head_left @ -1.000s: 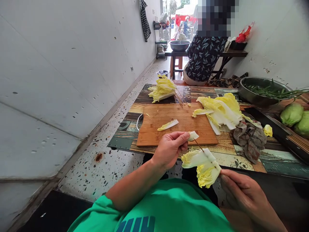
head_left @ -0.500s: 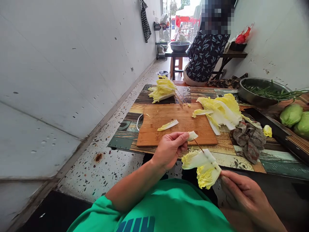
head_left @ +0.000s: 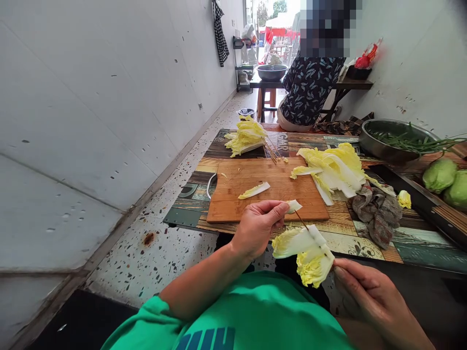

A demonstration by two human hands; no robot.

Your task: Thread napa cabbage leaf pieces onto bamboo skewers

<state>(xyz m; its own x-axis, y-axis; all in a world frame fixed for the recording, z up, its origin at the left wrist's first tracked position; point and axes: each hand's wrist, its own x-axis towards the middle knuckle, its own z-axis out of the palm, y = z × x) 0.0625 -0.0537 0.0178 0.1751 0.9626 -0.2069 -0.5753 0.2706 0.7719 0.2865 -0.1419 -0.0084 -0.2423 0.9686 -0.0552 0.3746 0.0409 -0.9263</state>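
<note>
Between thumb and fingers, my left hand [head_left: 260,227] pinches a piece of napa cabbage leaf [head_left: 294,206] whose white end meets the tip of a thin wooden skewer [head_left: 301,218]. Lower right, my right hand [head_left: 370,288] is closed on the skewer's other end. Threaded on the skewer are folded yellow-and-white cabbage leaves [head_left: 314,250]. Behind my left hand, a cutting board [head_left: 228,194] carries a single narrow leaf strip [head_left: 254,190]. At the board's right edge lies a pile of loose cabbage leaves [head_left: 333,167]. Skewered leaves [head_left: 246,136] rest beyond the board.
A grey rag [head_left: 377,211] lies right of the board, beside a large knife [head_left: 412,189]. Farther right are a metal bowl of green stalks [head_left: 397,138] and pale green vegetables [head_left: 440,174]. A person [head_left: 312,92] sits at a back table with a basin [head_left: 272,73].
My left hand and its cabbage piece have shifted very slightly right and down. My right hand keeps nearly the same place, still holding the skewer.
</note>
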